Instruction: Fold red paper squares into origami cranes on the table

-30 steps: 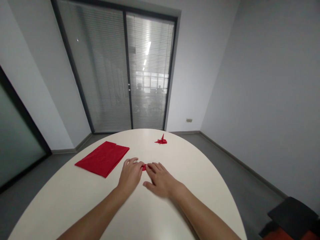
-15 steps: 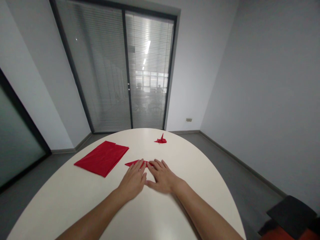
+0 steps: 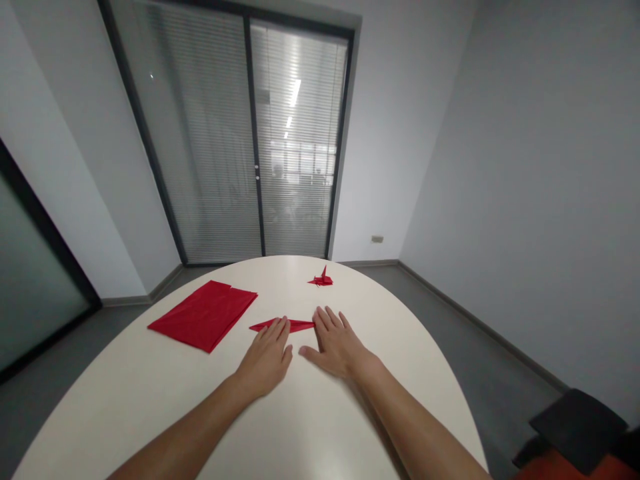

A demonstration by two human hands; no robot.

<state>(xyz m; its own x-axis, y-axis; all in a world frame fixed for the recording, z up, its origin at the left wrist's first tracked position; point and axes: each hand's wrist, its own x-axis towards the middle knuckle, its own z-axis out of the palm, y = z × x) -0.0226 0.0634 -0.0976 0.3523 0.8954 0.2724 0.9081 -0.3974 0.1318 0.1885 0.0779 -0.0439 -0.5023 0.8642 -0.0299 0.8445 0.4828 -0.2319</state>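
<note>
A narrow strip of folded red paper (image 3: 301,326), pointed at its left end, lies flat across the white table. My left hand (image 3: 267,355) rests with its fingers laid flat over the paper's middle-left part, hiding some of it. At the paper's right end is my right hand (image 3: 338,345), its fingers stretched out and thumb spread, the fingertips touching the tip. Beyond the hands stands a small red folded paper crane (image 3: 321,279).
Flat red paper sheets (image 3: 205,316) lie at the left of the round white table (image 3: 270,433). A black and orange chair (image 3: 577,427) is at the lower right. Behind the table are a glass partition with blinds (image 3: 300,200) and grey walls.
My right hand has slid right along the folded paper, from beside my left hand to the paper's right end, uncovering its middle. My left hand has stayed in place.
</note>
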